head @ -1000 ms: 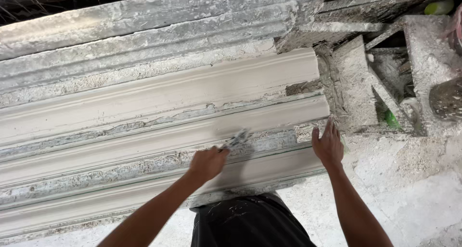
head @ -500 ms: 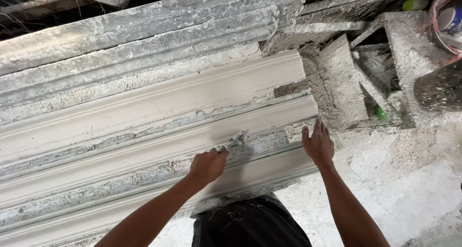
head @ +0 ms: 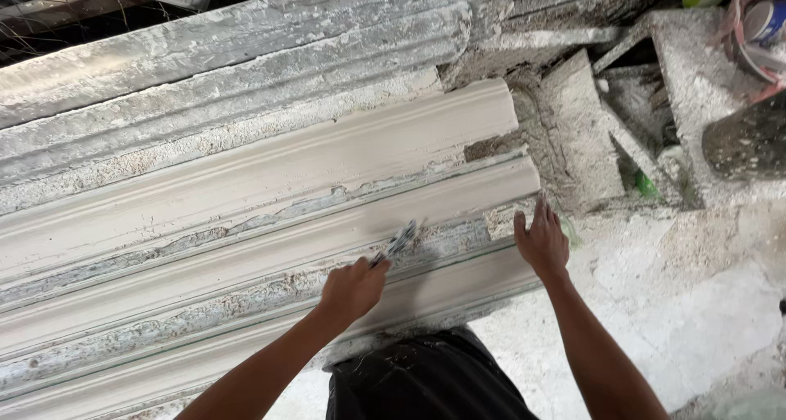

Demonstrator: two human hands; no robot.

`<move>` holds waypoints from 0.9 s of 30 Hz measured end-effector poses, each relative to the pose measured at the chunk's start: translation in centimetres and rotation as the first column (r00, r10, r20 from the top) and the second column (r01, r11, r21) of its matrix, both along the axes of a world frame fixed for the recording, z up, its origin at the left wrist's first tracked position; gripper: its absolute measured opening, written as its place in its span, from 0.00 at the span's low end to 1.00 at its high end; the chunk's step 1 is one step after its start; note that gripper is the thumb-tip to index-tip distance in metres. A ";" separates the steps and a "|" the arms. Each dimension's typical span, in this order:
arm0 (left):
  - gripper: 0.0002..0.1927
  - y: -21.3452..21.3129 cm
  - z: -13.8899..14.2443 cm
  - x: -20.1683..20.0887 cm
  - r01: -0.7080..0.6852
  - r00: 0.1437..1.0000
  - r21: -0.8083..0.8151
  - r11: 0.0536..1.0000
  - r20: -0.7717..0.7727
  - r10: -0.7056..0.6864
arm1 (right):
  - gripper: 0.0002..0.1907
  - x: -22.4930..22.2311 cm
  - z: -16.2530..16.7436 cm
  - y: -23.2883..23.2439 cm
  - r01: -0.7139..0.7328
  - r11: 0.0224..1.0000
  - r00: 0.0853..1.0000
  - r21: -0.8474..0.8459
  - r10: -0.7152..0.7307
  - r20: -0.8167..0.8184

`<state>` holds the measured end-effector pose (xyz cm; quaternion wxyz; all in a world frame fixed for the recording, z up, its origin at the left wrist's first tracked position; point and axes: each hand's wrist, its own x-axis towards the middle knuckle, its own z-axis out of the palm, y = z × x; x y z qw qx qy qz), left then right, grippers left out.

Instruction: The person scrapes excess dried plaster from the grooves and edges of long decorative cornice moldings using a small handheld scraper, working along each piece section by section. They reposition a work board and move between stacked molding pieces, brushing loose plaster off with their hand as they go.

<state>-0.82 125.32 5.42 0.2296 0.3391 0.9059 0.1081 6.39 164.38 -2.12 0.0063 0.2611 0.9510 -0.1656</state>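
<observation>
Gripping a blurred scraper [head: 403,241], left hand [head: 354,289] meets ridged plaster moulding [head: 246,182].

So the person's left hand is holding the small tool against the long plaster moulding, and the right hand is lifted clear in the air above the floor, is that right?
Not quite. The left hand does hold the small tool against the long plaster moulding, but the right hand is not lifted clear: the head view shows it resting flat on the moulding's end, fingers spread.
</observation>
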 end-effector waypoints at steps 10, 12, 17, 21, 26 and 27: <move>0.19 -0.1 0.4 0.3 0.020 1.000 0.025 0.999 -0.016 -0.020 | 0.39 -0.1 -0.1 -0.2 0.036 0.999 0.999 -0.028 -0.035 0.036; 0.19 0.8 0.2 0.5 0.010 1.000 0.048 0.999 -0.025 -0.009 | 0.39 -0.2 0.1 -0.2 0.018 1.000 1.000 0.015 -0.019 0.016; 0.18 3.3 -0.5 0.7 0.058 0.998 -0.026 0.998 -0.001 -0.058 | 0.40 -0.1 0.6 -0.3 0.032 0.999 0.999 -0.029 -0.032 0.004; 0.19 2.3 0.0 0.7 -0.011 0.999 -0.017 1.000 0.049 0.012 | 0.39 0.0 0.5 -0.3 0.029 0.999 0.999 -0.018 -0.030 -0.016; 0.15 5.5 0.4 0.3 -0.263 0.890 0.047 0.964 0.397 0.224 | 0.39 0.0 0.0 -0.1 0.042 0.999 0.999 -0.005 -0.043 -0.007; 0.16 7.1 0.4 0.4 -0.146 0.959 0.077 0.986 0.254 0.122 | 0.39 0.1 -0.1 0.0 0.029 1.000 0.999 0.007 -0.029 -0.015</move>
